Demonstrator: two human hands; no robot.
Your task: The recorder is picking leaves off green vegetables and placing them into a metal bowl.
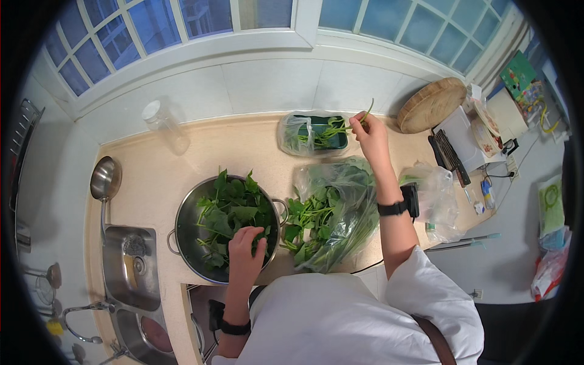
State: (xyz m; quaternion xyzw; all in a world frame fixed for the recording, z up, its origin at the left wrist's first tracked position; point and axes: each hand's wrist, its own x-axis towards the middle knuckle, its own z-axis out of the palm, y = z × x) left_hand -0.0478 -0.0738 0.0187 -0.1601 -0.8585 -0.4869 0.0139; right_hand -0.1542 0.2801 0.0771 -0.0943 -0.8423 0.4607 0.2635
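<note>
My left hand [247,248] is over the near right part of a two-handled stainless steel pot [186,228], its fingers apart at the green leaves [235,205] inside; whether it grips a leaf cannot be told. My right hand [370,132] pinches a thin green stem [370,108] between thumb and fingers, at the right end of a dark green plastic container [340,141]. That container lies partly in a clear plastic bag [292,132] and holds more green stems. Between pot and right forearm, leafy greens [319,214] spill from a large clear plastic bag [351,223].
A metal ladle [105,180] lies left of the pot, above a double steel sink [157,273]. An empty clear jar [171,132] stands near the back wall. At right are a round wooden chopping board [431,105], knives in a rack [449,155] and another plastic bag [438,196].
</note>
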